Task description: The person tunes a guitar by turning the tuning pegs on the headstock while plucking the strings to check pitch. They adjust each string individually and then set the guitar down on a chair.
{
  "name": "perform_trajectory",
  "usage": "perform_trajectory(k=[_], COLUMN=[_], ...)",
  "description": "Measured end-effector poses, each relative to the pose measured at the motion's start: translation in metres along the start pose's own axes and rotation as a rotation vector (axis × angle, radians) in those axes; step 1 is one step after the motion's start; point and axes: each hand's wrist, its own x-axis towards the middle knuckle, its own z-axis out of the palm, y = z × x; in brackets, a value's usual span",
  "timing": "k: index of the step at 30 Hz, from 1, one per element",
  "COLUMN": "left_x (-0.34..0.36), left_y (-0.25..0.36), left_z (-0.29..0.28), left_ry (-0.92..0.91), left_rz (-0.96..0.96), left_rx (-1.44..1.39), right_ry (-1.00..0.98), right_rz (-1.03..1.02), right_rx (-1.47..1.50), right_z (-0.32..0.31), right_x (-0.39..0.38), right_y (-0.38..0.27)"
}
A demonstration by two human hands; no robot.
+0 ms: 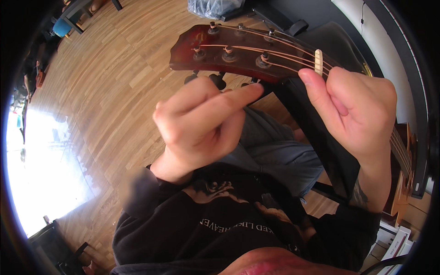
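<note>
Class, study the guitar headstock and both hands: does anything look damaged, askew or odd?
Nothing stands out. The headstock looks whole, strings run straight from the pegs over the nut. The right hand grips the neck; the left hand reaches under the headstock.

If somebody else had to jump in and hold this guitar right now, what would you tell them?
Left hand: raised just below the headstock, index finger reaching toward the tuner knobs on its underside; whether it touches one cannot be told.
Right hand: curled around the neck at the nut, thumb against the strings.
The guitar lies across the lap, headstock pointing out over the wooden floor.
Done: all six strings are on and wound on their posts.
Left: cannot tell whether the tuning is finished.
</note>
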Motion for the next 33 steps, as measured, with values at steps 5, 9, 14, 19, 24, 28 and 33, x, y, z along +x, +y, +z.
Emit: perform_trajectory(k=[5,9,14,19,24,28,33], left_x=[-0.005,-0.008,-0.006,-0.004,-0.012,-0.009,-0.005], left_y=[0.012,0.016,0.008,0.018,0.011,0.012,0.021], left_z=[0.005,0.018,0.026,0.012,0.021,0.024,0.008], left_ry=[0.062,0.125,0.113,0.061,0.119,0.099,0.045], left_rz=[-0.246,-0.248,0.023,-0.202,-0.247,-0.035,-0.128], left_rx=[0.074,0.031,0.113,0.012,0.054,0.169,0.105], right_ry=[0.007,0.030,0.039,0.034,0.043,0.043,0.042], right_rz=[-0.022,-0.037,-0.028,-0.031,-0.055,-0.048,-0.042], right_rx=[-0.016,0.006,0.006,-0.006,-0.013,-0.013,-0.034], right_z=[0.001,0.003,0.004,0.003,0.003,0.003,0.003], right_x=[0.000,0.001,-0.001,-0.003,-0.001,-0.001,-0.003], right_y=[0.001,0.002,0.003,0.004,0.004,0.003,0.004])
